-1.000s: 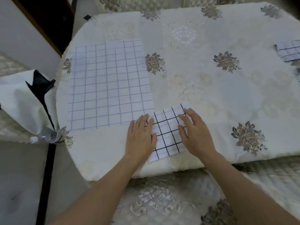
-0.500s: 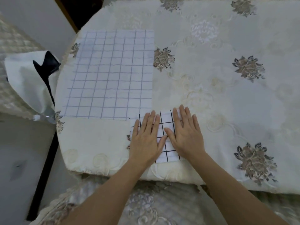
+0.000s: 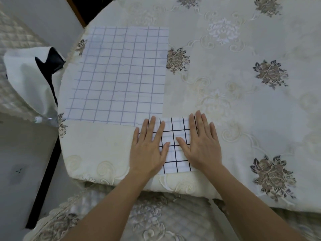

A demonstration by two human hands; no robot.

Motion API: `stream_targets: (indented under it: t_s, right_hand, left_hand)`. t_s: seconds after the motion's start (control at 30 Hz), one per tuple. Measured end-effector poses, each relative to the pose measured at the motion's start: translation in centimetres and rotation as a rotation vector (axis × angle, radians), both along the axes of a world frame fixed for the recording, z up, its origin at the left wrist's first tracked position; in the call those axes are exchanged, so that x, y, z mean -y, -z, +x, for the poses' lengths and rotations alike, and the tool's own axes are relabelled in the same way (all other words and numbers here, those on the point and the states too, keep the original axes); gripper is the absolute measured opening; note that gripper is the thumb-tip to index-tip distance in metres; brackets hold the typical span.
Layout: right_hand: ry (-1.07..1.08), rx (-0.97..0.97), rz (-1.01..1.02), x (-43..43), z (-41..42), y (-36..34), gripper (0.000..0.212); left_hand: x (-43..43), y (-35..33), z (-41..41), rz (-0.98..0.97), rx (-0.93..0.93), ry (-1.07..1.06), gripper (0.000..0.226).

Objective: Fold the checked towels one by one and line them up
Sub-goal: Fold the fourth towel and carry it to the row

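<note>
A small folded white towel with black checks lies near the table's front edge. My left hand presses flat on its left part with straight fingers. My right hand presses flat on its right part, fingers spread. Just beyond them, at the left, a large white towel with pale blue checks lies spread flat and unfolded, its near right corner touching the small towel.
The table wears a cream cloth with embroidered flowers; its front edge runs just under my wrists. A chair with a white and black cover stands at the table's left. A plastic bottle tip shows by the left edge.
My hands have slid apart on the black-checked towel, the left one leftward and the right one rightward, uncovering its middle. The view has shifted slightly closer.
</note>
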State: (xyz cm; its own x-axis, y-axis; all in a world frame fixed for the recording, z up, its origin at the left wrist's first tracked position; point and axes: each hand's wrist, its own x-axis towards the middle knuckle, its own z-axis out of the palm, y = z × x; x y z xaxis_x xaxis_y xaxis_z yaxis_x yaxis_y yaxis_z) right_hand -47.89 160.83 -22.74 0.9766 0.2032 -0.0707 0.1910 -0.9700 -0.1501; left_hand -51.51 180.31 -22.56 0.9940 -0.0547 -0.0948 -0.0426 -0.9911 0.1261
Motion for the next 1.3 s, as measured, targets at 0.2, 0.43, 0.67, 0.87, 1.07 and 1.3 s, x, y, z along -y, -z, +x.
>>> stream_targets:
  t_s: [0.2,0.43,0.67,0.87,1.07,1.3]
  right_hand:
    - [0.053,-0.050,-0.077,1.6,0.5,-0.2,0.087]
    - [-0.078,0.054,0.068,-3.9,-3.4,-1.3,0.076]
    - [-0.080,-0.034,-0.072,0.1,-4.2,-0.4,0.086]
    - [0.005,-0.042,-0.083,2.0,-4.3,-0.5,0.091]
    - [-0.010,-0.027,-0.073,2.1,-4.4,0.0,0.089]
    - [0.007,-0.047,-0.062,1.9,-4.4,-0.6,0.092]
  left_hand:
    - [0.0,-0.1,0.0,-0.012,-0.008,-0.004,0.069]
    - [0.0,0.0,0.0,-0.015,-0.017,-0.002,0.067]
    - [0.0,0.0,0.1,-0.017,-0.021,0.001,0.068]
    - [0.6,-1.0,-0.3,0.013,0.008,-0.031,0.072]
    - [3.6,-0.3,-3.4,-0.025,-0.022,0.235,0.070]
    - [0.5,-0.2,-4.4,-0.015,-0.007,0.090,0.077]
